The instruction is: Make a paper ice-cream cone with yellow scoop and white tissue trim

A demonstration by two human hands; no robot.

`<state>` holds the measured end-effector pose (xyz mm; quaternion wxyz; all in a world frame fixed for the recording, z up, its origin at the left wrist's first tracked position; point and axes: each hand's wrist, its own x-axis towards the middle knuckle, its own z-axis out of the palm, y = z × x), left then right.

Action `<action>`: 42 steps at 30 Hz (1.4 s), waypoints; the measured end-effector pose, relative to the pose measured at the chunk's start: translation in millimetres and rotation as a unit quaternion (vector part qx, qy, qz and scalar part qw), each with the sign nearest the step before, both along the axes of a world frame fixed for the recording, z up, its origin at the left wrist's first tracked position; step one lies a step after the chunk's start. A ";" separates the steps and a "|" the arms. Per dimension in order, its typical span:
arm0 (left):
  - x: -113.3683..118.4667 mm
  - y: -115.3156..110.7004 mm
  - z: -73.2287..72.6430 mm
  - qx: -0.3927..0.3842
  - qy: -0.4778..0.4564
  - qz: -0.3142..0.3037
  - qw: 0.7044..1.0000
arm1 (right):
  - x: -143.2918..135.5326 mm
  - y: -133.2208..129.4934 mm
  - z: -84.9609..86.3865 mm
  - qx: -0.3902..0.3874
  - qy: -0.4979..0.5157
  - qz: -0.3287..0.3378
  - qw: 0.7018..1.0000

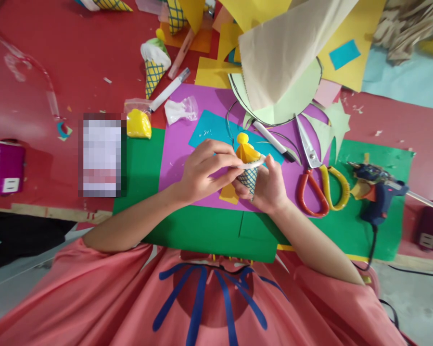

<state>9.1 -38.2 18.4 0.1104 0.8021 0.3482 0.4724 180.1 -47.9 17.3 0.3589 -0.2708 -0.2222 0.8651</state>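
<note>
In the middle of the head view I hold a small craft ice cream cone point(249, 179), white with a dark crosshatch. Yellow folded scoop point(250, 153) and a yellow ball point(242, 139) top it, and a soft white strip point(253, 165) lies around its rim. My right hand point(272, 187) is wrapped round the cone from the right. With its fingers closed, my left hand point(212, 169) pinches the white strip at the cone's left side. Beneath the hands lie purple paper point(176, 158) and a blue paper piece point(211, 129).
Scissors point(312, 163) lie right of my hands, with a blue glue gun point(378, 194) farther right. A black-tipped marker point(274, 140) lies just beyond the hands. A finished cone point(154, 67), a bag of yellow clay point(138, 123) and a white marker point(169, 90) are at left. Cut paper covers the back.
</note>
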 end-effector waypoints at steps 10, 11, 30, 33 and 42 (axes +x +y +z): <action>0.6 -1.1 0.6 0.021 -0.010 -0.006 1.000 | 1.4 -1.0 -3.1 -0.009 0.044 0.005 0.999; 0.5 -1.2 0.4 0.023 -0.011 -0.007 1.000 | 1.2 -0.9 -2.8 -0.010 0.043 0.004 0.999; 3.2 -0.7 3.2 -0.001 -0.011 -0.019 1.000 | 2.8 -1.5 -5.4 -0.020 0.056 0.025 0.998; 2.7 -0.3 5.2 -0.014 0.001 -0.006 1.000 | 5.9 0.9 -6.1 -0.036 0.079 0.069 0.994; 1.3 1.7 4.2 0.001 0.022 0.005 1.000 | -5.4 -2.2 -2.2 0.006 -0.034 -0.061 0.998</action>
